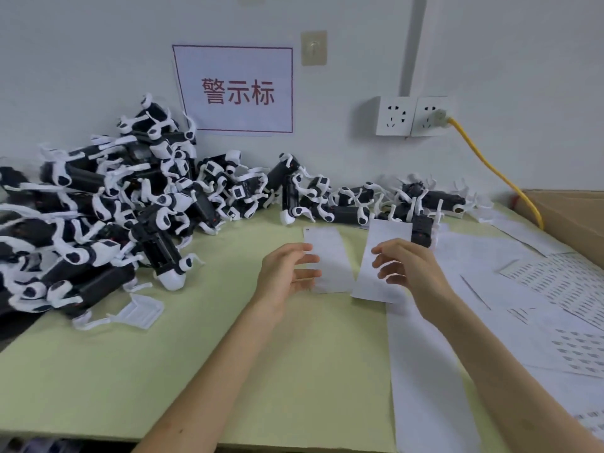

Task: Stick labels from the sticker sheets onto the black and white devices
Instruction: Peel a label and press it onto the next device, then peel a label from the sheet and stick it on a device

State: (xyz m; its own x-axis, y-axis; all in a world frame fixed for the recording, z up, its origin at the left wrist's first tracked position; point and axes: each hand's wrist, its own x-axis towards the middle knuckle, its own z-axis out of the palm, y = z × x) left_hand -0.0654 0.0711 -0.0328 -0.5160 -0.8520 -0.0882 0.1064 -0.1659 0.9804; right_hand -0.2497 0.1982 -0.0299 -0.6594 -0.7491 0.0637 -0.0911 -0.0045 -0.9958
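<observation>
Devices (pixel 98 197) are heaped by the wall; most are judged unlabelled. 1 sticker strip (pixel 330 256) is pinched in the left hand (pixel 284 273), a second strip (pixel 382 243) in the right hand (pixel 415 266).

Even, bright light; soft shadows; slight blur (edges bowed).

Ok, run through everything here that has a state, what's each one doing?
left hand: holds the left paper strip by its edge
right hand: holds the right paper strip
devices: heaped, none in hand
sticker sheets: lying flat on the table
yellow plug: plugged into the right socket
left socket: nothing plugged in
</observation>
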